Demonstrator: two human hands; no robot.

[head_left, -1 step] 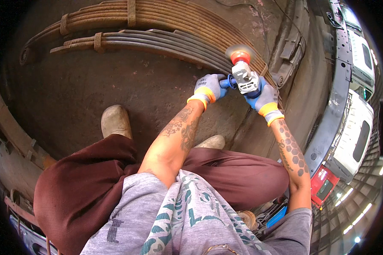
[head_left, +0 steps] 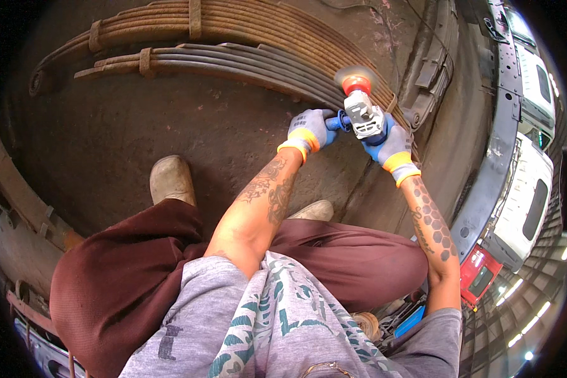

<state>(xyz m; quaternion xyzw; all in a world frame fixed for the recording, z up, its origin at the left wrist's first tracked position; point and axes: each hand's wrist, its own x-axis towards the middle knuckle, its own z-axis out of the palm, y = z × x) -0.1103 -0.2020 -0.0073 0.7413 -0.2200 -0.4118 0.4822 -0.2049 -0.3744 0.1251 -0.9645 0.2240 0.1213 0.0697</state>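
Note:
An angle grinder [head_left: 363, 114] with a white head and blue body is held in both gloved hands. My left hand [head_left: 309, 128] is closed around its blue side handle [head_left: 338, 121]. My right hand [head_left: 390, 143] wraps the blue body, with some of its fingers hidden behind it. At the front of the tool, a round brush-like attachment with a red guard [head_left: 357, 85] looks blurred, as if spinning. It is over the right part of a leaf spring stack [head_left: 233, 60], whose leaves look grey. A rustier leaf spring stack [head_left: 246, 19] lies just beyond, bound with metal clips.
More leaf springs [head_left: 429, 72] lie to the right, past the grinder. A dark drilled steel beam [head_left: 507, 126] runs along the right side, with white truck cabs [head_left: 524, 189] behind it. A rusty metal part [head_left: 28, 189] lies at the left. My shoes [head_left: 172, 179] rest on the brown floor.

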